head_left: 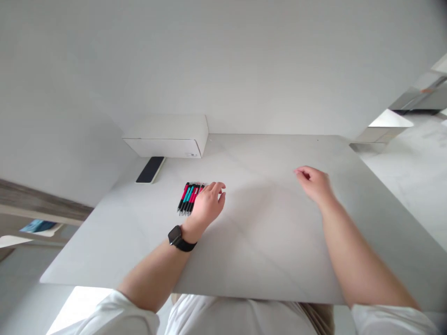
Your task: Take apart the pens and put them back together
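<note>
Pens [187,196] lie just beside my loosely spread left hand [208,204]; my right hand [314,184] curls into a loose fist.

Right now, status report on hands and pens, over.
Left hand at the pens, partly hiding them. Right hand curled, apart from them. Phone, white box farther back.

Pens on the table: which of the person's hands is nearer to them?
Left. The left hand is at the right end of the pens, partly hiding them; the right hand is well off to their right.
</note>
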Motion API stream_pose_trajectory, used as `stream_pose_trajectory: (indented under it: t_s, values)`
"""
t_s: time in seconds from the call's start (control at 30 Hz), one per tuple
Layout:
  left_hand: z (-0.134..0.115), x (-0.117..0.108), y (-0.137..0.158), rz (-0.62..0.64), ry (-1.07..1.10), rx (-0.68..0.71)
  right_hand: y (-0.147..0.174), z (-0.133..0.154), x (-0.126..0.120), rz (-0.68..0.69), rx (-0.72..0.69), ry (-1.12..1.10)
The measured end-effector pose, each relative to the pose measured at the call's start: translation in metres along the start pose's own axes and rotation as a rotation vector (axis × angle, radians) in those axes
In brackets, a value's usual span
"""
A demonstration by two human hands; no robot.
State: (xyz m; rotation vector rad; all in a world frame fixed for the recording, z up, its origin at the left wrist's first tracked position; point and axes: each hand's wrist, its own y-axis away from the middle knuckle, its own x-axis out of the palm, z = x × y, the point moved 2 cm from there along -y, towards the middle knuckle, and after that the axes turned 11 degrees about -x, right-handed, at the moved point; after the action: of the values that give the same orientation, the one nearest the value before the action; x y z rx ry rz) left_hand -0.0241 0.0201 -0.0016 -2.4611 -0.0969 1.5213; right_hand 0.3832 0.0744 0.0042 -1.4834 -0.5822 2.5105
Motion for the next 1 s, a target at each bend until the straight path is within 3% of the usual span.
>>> stream_pose_trajectory:
  t_s: [0.13, 0.23, 0.37, 0.6, 0.7, 0.8, 0.9, 1.0]
  values:
    - [0.027, -0.018, -0.007, -0.022, -0.294, -0.188, 0.013, 0.067, 0.031, 0.094, -0.266, -0.145]
    - [0.048, -0.019, -0.010, 0.016, -0.442, -0.268, 0.026, 0.096, 0.060, 0.065, -0.353, -0.191]
    - [0.064, -0.011, -0.011, 0.018, -0.434, -0.283, 0.039, 0.108, 0.087, 0.158, -0.447, -0.223]
    - [0.075, -0.007, -0.011, 0.002, -0.383, -0.271, 0.042, 0.100, 0.090, 0.178, -0.463, -0.264]
    - [0.063, -0.006, -0.010, 0.037, -0.314, -0.174, 0.041, 0.098, 0.090, 0.165, -0.465, -0.279]
    - [0.032, 0.002, -0.001, 0.115, -0.161, 0.023, 0.041, 0.102, 0.090, 0.184, -0.510, -0.284]
    - [-0.005, 0.015, 0.012, 0.191, -0.066, 0.185, 0.044, 0.112, 0.089, 0.242, -0.631, -0.282]
    - [-0.027, 0.023, 0.021, 0.205, -0.032, 0.255, 0.048, 0.123, 0.090, 0.310, -0.769, -0.270]
